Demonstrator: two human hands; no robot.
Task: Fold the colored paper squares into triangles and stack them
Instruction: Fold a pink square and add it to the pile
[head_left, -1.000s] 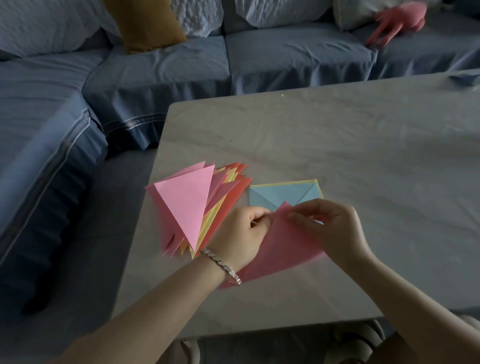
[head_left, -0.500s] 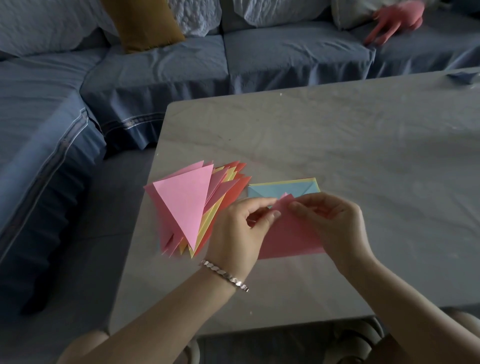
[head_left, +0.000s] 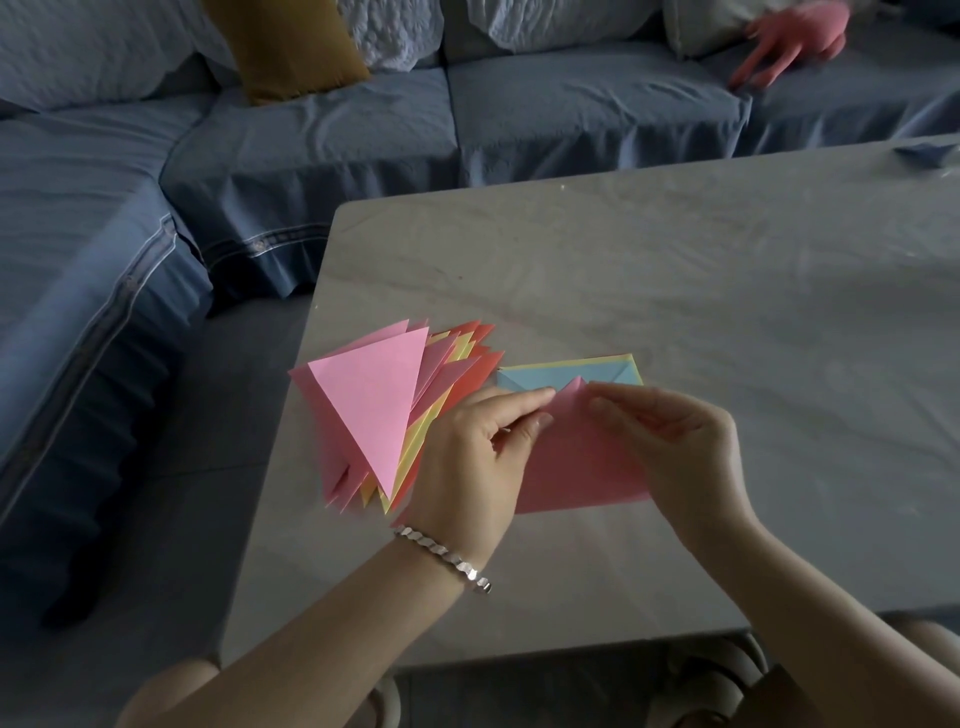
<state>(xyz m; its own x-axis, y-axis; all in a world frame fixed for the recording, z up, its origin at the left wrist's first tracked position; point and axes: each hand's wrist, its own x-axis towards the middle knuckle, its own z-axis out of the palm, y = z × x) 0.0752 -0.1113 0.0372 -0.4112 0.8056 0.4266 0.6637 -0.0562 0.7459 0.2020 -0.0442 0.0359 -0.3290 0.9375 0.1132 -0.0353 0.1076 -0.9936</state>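
Note:
A pink paper sheet (head_left: 576, 462) is held just above the table between both hands, its top corner pointing away from me. My left hand (head_left: 478, 457) pinches its left upper edge and my right hand (head_left: 670, 447) pinches its right upper edge. Behind it lies a small pile of unfolded squares (head_left: 571, 376), blue on top with a yellow edge showing. To the left a fanned stack of folded triangles (head_left: 384, 410) lies on the table, a pink one on top over yellow and red ones.
The pale marble table (head_left: 675, 270) extends far to the right and back. A blue sofa (head_left: 311, 140) wraps around its left and far sides, with a mustard cushion (head_left: 291, 41) and a pink toy (head_left: 789, 36). A small blue scrap (head_left: 924, 153) lies at the far right edge.
The pink sheet has been lifted and turned so its lower edge lies level. Both hands keep their pinch near its top corner and have shifted slightly.

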